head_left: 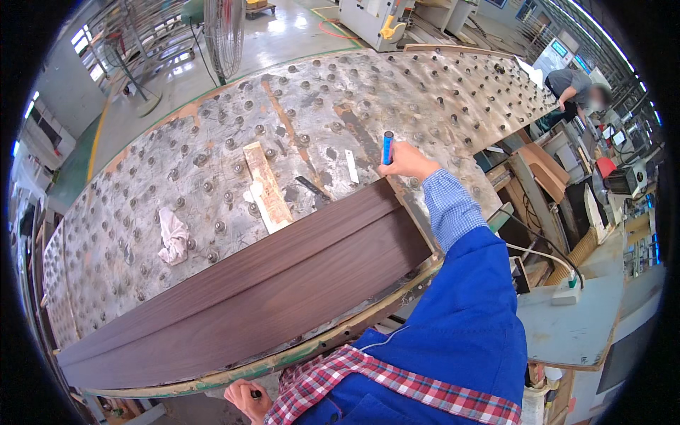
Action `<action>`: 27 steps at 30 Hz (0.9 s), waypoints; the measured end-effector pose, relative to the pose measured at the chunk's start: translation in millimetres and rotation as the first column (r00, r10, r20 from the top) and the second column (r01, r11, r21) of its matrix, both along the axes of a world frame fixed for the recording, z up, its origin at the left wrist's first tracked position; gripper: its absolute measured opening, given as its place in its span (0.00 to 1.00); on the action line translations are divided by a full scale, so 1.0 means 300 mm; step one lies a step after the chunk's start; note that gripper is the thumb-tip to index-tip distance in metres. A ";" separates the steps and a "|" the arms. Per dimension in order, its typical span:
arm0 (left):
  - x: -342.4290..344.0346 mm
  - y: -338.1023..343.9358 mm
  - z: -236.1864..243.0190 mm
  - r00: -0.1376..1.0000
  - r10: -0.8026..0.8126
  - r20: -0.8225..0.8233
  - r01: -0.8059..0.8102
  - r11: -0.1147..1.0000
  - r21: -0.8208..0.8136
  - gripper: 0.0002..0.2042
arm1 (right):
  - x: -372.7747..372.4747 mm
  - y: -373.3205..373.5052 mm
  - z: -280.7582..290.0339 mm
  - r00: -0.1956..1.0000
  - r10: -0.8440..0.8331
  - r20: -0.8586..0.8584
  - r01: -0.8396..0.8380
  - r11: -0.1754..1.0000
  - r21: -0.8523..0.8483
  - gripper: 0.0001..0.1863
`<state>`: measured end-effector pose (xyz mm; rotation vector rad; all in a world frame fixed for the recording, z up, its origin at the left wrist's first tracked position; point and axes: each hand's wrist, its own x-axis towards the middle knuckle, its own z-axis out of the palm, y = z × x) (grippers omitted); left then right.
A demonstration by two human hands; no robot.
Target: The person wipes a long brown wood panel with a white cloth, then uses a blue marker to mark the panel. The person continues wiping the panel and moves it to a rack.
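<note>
A workshop with a glossy grey-green concrete floor (283, 39) that reflects daylight from windows (88, 53) at the upper left. 1 big standing fan (223, 32) rises beyond the studded worktable (142, 205). Pale machines (372, 21) line the far side, and cluttered benches (588, 312) fill the right, where another person (577, 88) bends over.

Head camera looks steeply down, close over the worktable (212, 163) (perhaps tilted).

Round metal studs (212, 185) crowd the worktable (425, 92), leaving only narrow lanes between them. A long dark board (262, 297) blocks the near edge. A wood strip (268, 185), a crumpled rag (172, 237) and a small white piece (352, 166) clutter the middle.
</note>
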<state>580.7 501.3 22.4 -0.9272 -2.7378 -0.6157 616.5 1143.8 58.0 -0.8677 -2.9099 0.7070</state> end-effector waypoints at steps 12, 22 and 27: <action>-0.060 0.219 0.228 0.421 -0.330 0.845 0.171 0.944 0.283 0.11 | -0.003 -0.635 0.282 0.773 0.082 -0.629 -0.360 0.873 -0.328 0.06; 0.000 0.116 0.228 0.315 -0.562 0.765 0.327 0.821 0.468 0.10 | 0.172 -1.303 0.186 0.627 0.184 -0.757 -0.730 0.477 -0.489 0.09; -0.004 0.066 0.223 0.252 -0.569 0.783 0.377 0.802 0.463 0.10 | 0.242 -1.357 0.203 0.661 0.266 -0.702 -0.702 0.551 -0.452 0.10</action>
